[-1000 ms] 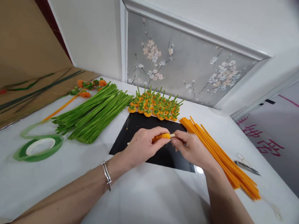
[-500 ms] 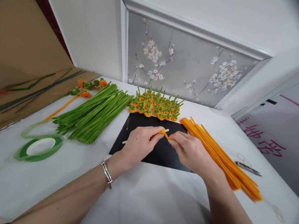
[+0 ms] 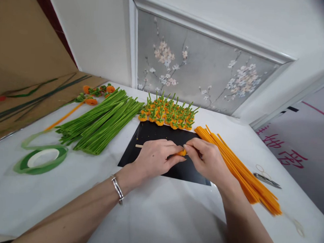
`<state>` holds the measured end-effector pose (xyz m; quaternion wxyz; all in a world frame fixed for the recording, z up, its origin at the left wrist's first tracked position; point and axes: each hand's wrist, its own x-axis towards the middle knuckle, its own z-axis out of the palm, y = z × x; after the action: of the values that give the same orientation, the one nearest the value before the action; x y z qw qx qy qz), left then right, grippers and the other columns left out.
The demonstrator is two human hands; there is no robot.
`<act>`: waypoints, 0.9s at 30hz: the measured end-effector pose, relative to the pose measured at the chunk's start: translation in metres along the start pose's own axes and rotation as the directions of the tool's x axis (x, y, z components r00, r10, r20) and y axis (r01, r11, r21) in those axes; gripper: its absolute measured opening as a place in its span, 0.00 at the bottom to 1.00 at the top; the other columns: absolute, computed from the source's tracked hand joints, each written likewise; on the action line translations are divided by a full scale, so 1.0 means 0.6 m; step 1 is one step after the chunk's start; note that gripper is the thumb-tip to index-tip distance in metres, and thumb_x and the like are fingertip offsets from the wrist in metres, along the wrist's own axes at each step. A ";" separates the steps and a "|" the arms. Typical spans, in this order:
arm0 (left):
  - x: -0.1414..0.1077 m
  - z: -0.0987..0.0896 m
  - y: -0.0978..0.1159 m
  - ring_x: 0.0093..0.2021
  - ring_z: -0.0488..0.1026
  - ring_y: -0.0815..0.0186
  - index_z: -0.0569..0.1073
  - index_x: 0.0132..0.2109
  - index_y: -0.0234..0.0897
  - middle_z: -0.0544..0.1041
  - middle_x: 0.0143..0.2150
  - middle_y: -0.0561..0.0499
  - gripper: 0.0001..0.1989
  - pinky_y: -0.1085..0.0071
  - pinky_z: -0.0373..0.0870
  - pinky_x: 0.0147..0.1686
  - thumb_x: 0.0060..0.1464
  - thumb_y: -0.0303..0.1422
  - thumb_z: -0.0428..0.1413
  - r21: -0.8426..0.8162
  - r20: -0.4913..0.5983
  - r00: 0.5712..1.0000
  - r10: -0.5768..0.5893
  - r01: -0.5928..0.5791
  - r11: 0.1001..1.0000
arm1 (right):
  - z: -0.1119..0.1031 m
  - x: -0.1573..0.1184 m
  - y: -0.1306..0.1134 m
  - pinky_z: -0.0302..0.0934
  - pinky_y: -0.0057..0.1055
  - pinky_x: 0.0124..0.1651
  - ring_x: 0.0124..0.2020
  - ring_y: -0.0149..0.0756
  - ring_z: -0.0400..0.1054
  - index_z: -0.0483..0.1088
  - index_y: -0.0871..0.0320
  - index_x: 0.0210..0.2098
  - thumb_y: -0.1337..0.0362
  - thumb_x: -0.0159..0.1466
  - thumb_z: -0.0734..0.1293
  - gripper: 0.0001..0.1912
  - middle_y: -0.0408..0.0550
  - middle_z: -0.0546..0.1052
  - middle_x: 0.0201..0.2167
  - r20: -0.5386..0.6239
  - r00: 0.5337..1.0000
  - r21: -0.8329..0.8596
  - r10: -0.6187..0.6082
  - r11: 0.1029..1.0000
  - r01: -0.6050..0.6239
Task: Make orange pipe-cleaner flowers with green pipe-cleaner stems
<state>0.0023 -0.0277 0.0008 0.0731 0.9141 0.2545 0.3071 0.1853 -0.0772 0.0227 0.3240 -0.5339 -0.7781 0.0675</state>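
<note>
Orange coil is sitting just right of centre in the frame, below mid-height, mostly hiding in our left hand, over the black mat. Left grip: narrow, thumb and fingers holding the coil, pale stick poking out left of the hand. Right hand: we're keeping thumb and fingertips close together at the coil's right end; can't tell whether they're pinching the loose tail, the stick tip or neither, since the fingers are hiding it. Delta: half a second ago the tail was stretching toward the lower right with the stick tip showing; now the right hand is sitting higher, tight against the coil, and we're no longer seeing tail or tip. Our read: we're partway round a turn, so the wrapping is probably still running. Elsewhere we're seeing nothing shifting: orange stem bundle is lying right of centre, green stem bundle left of centre, yellow-orange flower heads standing in the upper middle with green stubs pointing up. So we're working this one piece only, not drawing on the stock.
</note>
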 end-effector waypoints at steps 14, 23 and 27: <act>0.000 0.005 0.006 0.29 0.70 0.69 0.76 0.34 0.36 0.79 0.31 0.54 0.09 0.72 0.65 0.31 0.60 0.32 0.53 0.011 -0.188 0.980 0.072 -0.072 0.997 | 0.024 0.008 0.013 0.45 0.23 0.21 0.16 0.23 0.53 0.63 0.58 0.28 0.55 0.61 0.66 0.14 0.34 0.62 0.16 0.397 0.860 0.757 0.321 0.415 -0.505; -0.003 0.013 0.011 0.28 0.70 0.69 0.77 0.39 0.40 0.79 0.29 0.55 0.05 0.74 0.65 0.29 0.57 0.31 0.56 -0.008 -0.204 0.977 -0.063 0.062 0.998 | 0.022 0.007 0.025 0.45 0.22 0.21 0.18 0.23 0.57 0.64 0.58 0.27 0.57 0.56 0.71 0.14 0.37 0.65 0.19 0.521 0.806 0.797 0.281 0.179 -0.577; -0.004 0.011 0.013 0.34 0.74 0.69 0.75 0.49 0.42 0.80 0.37 0.54 0.13 0.75 0.68 0.33 0.57 0.30 0.55 -0.196 -0.180 0.966 -0.185 0.149 0.969 | 0.021 0.005 0.023 0.51 0.24 0.24 0.20 0.24 0.59 0.65 0.58 0.29 0.54 0.62 0.67 0.14 0.39 0.68 0.21 0.406 0.875 0.765 0.264 0.425 -0.484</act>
<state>0.0079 -0.0353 -0.0035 0.1562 0.8441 0.3077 0.4104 0.1885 -0.0657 0.0080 0.4286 -0.4549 -0.5350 0.5684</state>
